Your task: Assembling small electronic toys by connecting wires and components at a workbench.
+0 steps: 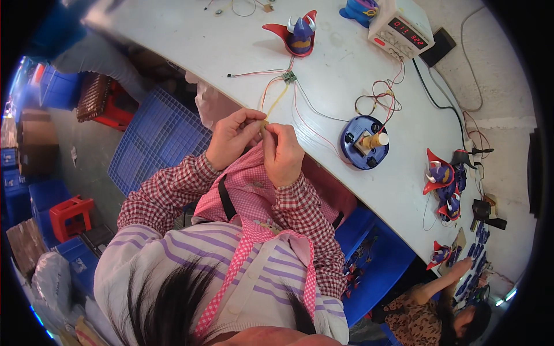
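My left hand (235, 138) and my right hand (283, 153) meet at the table's front edge, fingertips pinched together. Between them is a small yellowish piece (264, 124), partly hidden by the fingers. Yellow wires (278, 102) and orange wires run from there to a small green circuit board (289, 76) on the table. More thin wires lead from the board to a round blue base (350, 144), which carries a cream cylindrical part (378, 140). Behind the board stands a purple toy figure (301, 36) with white horns and a red flared collar.
A white power supply (398, 29) with a lit display stands at the back right, its wires coiled on the white table (231, 40). Several similar toy figures (440, 174) lie along the right side. A co-worker's arm (441, 284) reaches in there. Blue crates (158, 138) are at left.
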Available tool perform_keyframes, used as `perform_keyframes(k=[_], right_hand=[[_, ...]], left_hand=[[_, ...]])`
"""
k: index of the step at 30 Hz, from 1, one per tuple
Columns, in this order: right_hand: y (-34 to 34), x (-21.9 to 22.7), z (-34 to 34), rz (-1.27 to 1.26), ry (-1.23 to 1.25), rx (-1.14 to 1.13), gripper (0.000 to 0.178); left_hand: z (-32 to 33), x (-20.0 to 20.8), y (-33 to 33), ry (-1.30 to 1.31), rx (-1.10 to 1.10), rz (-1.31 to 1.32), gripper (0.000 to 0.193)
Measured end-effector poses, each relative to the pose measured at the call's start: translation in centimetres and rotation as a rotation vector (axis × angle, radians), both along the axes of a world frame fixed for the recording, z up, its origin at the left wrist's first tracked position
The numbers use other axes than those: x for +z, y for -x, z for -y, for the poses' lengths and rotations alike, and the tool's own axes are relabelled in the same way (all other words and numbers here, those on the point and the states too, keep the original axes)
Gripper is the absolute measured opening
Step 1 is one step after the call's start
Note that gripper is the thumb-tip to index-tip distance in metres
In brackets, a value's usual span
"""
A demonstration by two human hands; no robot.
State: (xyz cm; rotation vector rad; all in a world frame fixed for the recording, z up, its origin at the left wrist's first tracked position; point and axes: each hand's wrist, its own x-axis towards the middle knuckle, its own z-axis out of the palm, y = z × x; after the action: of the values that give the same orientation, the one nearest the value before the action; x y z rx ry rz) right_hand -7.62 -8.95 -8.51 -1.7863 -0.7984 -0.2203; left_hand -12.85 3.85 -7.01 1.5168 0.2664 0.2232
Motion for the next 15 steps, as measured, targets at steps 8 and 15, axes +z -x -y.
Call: perform_keyframes(k=[8,15], right_hand=[[0.44,-0.17,-0.13,0.038,-0.004,-0.043,0.019],[0.10,-0.72,0.44,0.032,-0.012,-0.019,0.018]], left_hand=[[0.22,-0.41,0.20,0.022,0.016,0.003,0.020],[-0.14,-1.01,0.12,0.033,-0.018,-0.052,0.024]])
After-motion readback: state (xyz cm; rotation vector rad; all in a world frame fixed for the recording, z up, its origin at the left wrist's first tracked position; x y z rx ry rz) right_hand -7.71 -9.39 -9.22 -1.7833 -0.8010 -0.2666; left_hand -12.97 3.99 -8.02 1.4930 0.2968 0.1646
